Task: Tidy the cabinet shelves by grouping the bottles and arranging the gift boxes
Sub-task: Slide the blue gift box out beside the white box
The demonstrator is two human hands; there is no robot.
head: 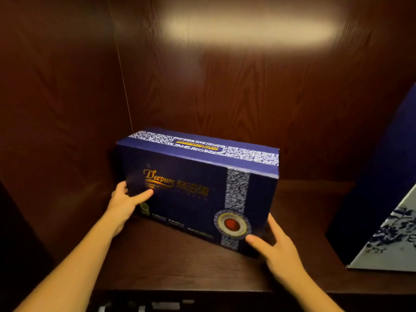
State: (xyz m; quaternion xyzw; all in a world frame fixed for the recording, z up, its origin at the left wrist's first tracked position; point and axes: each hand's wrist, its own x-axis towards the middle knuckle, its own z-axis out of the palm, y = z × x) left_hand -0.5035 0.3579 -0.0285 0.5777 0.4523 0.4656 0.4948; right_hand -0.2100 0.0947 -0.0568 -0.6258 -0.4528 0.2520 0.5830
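Dark blue gift box (198, 188) stands on the wooden shelf (171, 262), toward the shelf's back left corner, turned at an angle so its left end sits nearer the back panel (247, 86) and its right end nearer the front edge. Gold "Deepure" lettering on the front face, a patterned silver-white band across top and front, a round red emblem low on the band. Left hand (126, 199) grips the box's lower left end, thumb pressed on the front face, other fingers wrapped behind the left edge, out of sight. Right hand (276, 251) is at the lower right front corner, fingers spread apart, thumb touching the front face near the emblem. Second box (389, 233), blue with white floral panel, stands at the shelf's right edge, well apart from the first, partly cut off by the frame.
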